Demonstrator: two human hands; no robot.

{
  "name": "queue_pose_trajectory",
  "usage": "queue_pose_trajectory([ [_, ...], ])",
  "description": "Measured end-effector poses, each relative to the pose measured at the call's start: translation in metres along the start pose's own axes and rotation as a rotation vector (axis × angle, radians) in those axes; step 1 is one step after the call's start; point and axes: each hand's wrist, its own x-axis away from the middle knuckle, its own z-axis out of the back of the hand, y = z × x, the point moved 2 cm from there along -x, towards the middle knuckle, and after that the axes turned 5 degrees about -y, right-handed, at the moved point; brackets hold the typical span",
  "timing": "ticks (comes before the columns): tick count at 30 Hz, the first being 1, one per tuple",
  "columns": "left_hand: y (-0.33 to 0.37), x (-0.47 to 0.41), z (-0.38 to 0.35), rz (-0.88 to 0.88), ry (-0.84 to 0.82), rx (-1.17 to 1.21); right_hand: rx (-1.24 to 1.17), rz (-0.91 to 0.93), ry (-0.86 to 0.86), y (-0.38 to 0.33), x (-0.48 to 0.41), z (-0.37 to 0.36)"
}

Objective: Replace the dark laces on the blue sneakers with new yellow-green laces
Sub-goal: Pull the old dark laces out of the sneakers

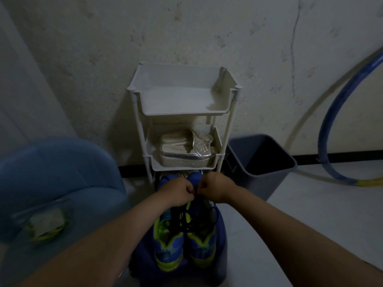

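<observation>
Left hand (176, 191), right hand (215, 189) pinch dark laces (183, 217) above blue sneakers (169, 247); white rack (180, 112), grey bin (250, 183) by stained wall (83, 59).

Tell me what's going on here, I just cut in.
A person's left hand and right hand both pinch the thin dark laces above a pair of blue sneakers with yellow-green trim, in front of a white plastic shelf rack. The laces hang in a loose tangle over the shoes; new laces aren't visibly threaded.
</observation>
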Motion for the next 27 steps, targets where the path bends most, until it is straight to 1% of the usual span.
queue_pose_trajectory([
  [1,-0.001,0.000,0.001,0.008,-0.001,0.021,-0.010,-0.032,0.045,0.002,0.001,0.002],
  [4,-0.001,-0.001,0.001,0.037,-0.006,0.068,-0.088,-0.137,0.313,0.008,0.004,0.013],
  [5,-0.001,-0.001,0.001,0.037,-0.010,0.067,-0.127,-0.162,0.378,0.010,0.006,0.017],
  [6,0.000,-0.001,0.001,0.034,-0.010,0.054,-0.163,-0.174,0.407,0.011,0.006,0.018],
  [8,0.000,-0.002,-0.001,0.031,0.008,0.014,-0.179,-0.173,0.400,0.011,0.006,0.016],
  [10,0.002,-0.002,-0.002,0.030,0.031,-0.031,-0.114,-0.131,0.350,0.007,0.003,0.011],
  [12,0.002,-0.003,-0.003,0.019,0.044,-0.065,-0.053,-0.037,0.292,0.003,0.002,0.007],
  [15,0.002,-0.003,-0.003,0.004,0.046,-0.081,-0.119,0.086,0.173,-0.004,0.003,0.005],
  [16,0.002,-0.003,-0.003,0.003,0.045,-0.083,-0.096,0.111,0.115,-0.007,0.005,0.004],
  [18,0.000,-0.003,-0.003,-0.001,0.043,-0.076,0.033,0.117,0.019,-0.008,0.003,-0.003],
  [20,0.000,-0.003,-0.003,0.000,0.040,-0.063,0.107,0.072,-0.019,-0.006,0.003,-0.007],
  [23,-0.001,-0.003,-0.002,0.005,0.018,-0.035,0.054,-0.001,0.048,-0.002,0.002,-0.005],
  [25,-0.002,-0.003,-0.002,0.020,0.002,-0.015,-0.026,-0.066,0.184,0.000,0.003,0.002],
  [27,-0.003,-0.005,-0.002,0.025,-0.007,0.000,-0.099,-0.150,0.367,0.005,0.005,0.013],
])
